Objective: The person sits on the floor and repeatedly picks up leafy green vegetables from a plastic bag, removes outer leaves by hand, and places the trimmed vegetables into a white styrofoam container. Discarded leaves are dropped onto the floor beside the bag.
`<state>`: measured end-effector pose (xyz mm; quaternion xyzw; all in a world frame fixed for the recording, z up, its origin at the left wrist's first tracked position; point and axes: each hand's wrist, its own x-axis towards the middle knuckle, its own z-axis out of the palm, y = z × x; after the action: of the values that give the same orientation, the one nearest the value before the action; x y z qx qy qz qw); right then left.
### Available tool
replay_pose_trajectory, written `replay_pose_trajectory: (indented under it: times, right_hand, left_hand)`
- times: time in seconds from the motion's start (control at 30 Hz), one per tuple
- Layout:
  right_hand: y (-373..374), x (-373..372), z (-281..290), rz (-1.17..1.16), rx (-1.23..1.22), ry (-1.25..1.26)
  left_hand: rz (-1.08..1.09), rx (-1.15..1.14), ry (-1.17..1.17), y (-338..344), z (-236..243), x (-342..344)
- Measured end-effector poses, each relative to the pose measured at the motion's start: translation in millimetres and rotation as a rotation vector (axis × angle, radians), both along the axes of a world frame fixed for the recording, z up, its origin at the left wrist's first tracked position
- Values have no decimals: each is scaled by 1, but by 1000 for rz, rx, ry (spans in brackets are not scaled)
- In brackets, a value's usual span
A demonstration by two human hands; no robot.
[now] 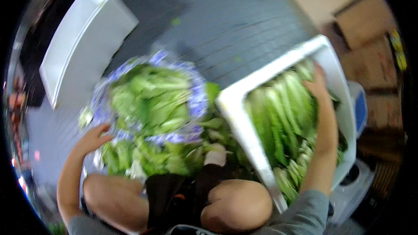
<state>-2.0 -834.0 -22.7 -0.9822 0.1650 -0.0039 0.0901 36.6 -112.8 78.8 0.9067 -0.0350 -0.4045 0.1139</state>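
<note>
Two hands (pixel 92 140) (pixel 318 85), two white boxes (pixel 93 45) (pixel 237 119), one patterned bag (pixel 198 93)
One white box lies upper left, one right; at least three cardboard boxes (pixel 365 21) stand at right; leafy greens (pixel 283 113) overlap beyond counting.

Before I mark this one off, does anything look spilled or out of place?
Yes: loose leaves lie strewn between the patterned bag and the person's knees, outside the white box too, so they look spilled or discarded.

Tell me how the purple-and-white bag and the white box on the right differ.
Build: the bag looks thin and crumpled; the box looks stiff and thick-walled.
Colour: the bag is patterned purple and white; the box is plain white.
Hands: the right hand reaches into the box; the left hand is near the bag.
Shared: both are open and hold leafy greens.
</note>
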Motion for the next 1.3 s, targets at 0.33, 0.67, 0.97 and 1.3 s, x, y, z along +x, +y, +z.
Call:
replay_pose_trajectory:
  times: [0.33,0.67,0.97,1.3]
  right_hand:
    - [34,27,109,95,208,-531]
    - [462,136,11,824,760,390]
    - [664,273,-145,820,330,285]
    - [668,297,-186,783,135,535]
  left_hand:
    - [-326,-98,64,48,-122,-18]
    - [-17,-99,-317,133,-208,116]
    - [306,-426,-601,168,-232,202]
    - [437,-599,-330,196,-295,169]
